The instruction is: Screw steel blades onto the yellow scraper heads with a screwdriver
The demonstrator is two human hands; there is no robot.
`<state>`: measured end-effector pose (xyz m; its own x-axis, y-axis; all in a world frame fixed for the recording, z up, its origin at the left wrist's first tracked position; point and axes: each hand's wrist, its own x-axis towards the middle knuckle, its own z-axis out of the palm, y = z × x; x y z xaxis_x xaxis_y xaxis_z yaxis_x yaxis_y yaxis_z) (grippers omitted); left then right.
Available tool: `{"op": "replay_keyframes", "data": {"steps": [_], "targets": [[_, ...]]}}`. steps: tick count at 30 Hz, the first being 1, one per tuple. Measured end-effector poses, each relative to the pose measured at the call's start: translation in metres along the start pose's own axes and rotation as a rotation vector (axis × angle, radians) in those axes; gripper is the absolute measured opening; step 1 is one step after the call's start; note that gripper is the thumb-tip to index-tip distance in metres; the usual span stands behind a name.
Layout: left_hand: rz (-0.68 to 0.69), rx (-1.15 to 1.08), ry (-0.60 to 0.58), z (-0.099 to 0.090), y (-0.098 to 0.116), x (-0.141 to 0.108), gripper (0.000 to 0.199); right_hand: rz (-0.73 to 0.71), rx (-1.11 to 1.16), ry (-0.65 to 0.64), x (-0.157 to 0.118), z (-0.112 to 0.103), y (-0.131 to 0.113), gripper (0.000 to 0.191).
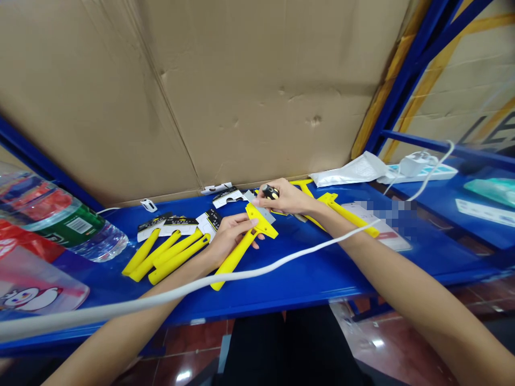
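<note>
A cardboard sheet [241, 91] fills the far side, its top cut off by the frame. Before it lies the blue shelf [281, 292], its near left part hidden by a clear bag [44, 284] and a bottle [84, 228], both cut off at the left edge. A white cable [257, 272] crosses in front of both forearms. At far right are a pale packet [350, 170] and a power strip [438, 172], partly covered by a white plug.

Yellow pieces [358, 217] lie on the right, partly behind the right forearm; how many is hard to tell. On the left, four yellow handles [177, 250] lie side by side, their far ends near printed cards [181, 227] too small to read.

The left hand [231, 238] has its fingers closed around the head of a yellow scraper [237, 254], held above the shelf's middle, its handle slanting near and left. The right hand [289, 197] grips a short black-and-yellow tool [270, 192], its tip unclear. Just below the right fingertips is a grey blade [265, 213], partly hidden by the scraper's head.
</note>
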<state>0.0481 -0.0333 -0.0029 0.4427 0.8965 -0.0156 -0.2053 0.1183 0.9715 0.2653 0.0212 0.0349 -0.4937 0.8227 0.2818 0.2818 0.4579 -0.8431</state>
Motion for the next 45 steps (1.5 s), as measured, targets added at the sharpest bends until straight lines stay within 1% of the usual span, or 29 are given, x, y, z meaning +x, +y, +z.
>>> {"op": "replay_keyframes", "data": {"steps": [5, 13, 19, 22, 26, 34, 41, 45], "targets": [[-0.011, -0.003, 0.003, 0.000, 0.000, 0.001, 0.039, 0.019, -0.002, -0.053, 0.000, -0.002, -0.001, 0.042], [0.041, -0.018, 0.018, -0.005, -0.004, 0.004, 0.038, -0.007, 0.016, -0.088, 0.000, 0.001, 0.002, 0.040], [0.068, -0.034, 0.082, -0.006, -0.001, 0.004, 0.040, -0.004, 0.010, -0.116, 0.000, 0.001, 0.005, 0.040], [0.077, -0.028, 0.094, -0.007, -0.002, 0.005, 0.040, -0.002, 0.016, -0.125, 0.001, 0.002, 0.005, 0.040], [0.101, -0.026, 0.093, -0.009, -0.004, 0.006, 0.041, -0.026, 0.029, -0.101, 0.001, 0.003, 0.005, 0.040], [0.162, -0.026, 0.106, -0.004, -0.001, 0.002, 0.030, -0.067, 0.045, -0.039, 0.001, 0.005, 0.004, 0.038], [0.210, 0.025, 0.105, -0.004, 0.000, 0.000, 0.041, -0.092, 0.045, 0.014, 0.000, 0.005, -0.002, 0.039], [0.252, 0.043, 0.119, -0.003, 0.001, -0.003, 0.036, -0.093, 0.066, 0.039, -0.001, 0.005, -0.008, 0.037]]}}
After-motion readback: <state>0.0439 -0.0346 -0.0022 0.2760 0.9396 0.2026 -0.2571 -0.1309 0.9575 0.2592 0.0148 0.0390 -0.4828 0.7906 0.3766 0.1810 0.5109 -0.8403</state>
